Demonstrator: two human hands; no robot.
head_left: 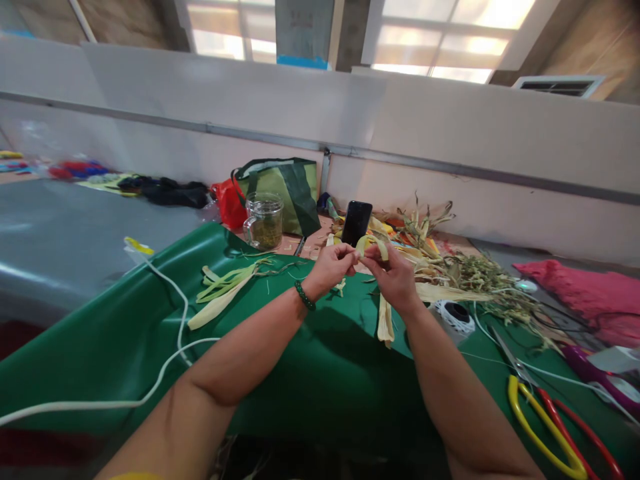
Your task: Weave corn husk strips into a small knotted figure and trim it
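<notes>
Above the green mat (345, 373), both hands meet at a curled, pale yellow-green strip of corn husk (371, 243). My left hand (332, 265), with a dark green bead bracelet at its wrist, pinches the strip's left end. The fingers of my right hand (396, 277) are closed round the other side of the strip. Below the right hand lies a flat piece of dry husk (385, 321). A bundle of green and pale husk leaves (225, 293) rests to the left of my hands. Behind them, a black phone (357, 223) leans upright.
At the back stand a glass mug (264, 223) and a green bag (287, 190). Dried plants (475, 277) are heaped at the right. A thread spool (454, 317) and scissors (543, 413) with yellow and red handles lie nearer. A white cable (165, 373) crosses the mat's left side.
</notes>
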